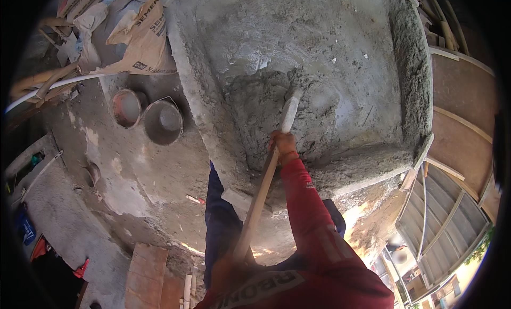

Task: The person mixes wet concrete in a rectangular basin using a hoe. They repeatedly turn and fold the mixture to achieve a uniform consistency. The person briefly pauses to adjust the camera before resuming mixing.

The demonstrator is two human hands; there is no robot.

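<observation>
My right hand is closed around a long wooden tool handle, partway along it. The red sleeve reaches forward over the near rim of a mixing trough. At its far end the handle is pale with mortar, and the tool's head is buried in wet grey mortar, so its kind cannot be told. Close to my body, my left hand shows as a blur around the handle's near end; its fingers are unclear. The rough, mortar-caked trough wall encloses the mix, with watery patches beyond the tool.
Two mortar-stained buckets stand left of the trough. Torn paper cement sacks lie at upper left. A board lies at lower left. Brown panels and a corrugated sheet are on the right.
</observation>
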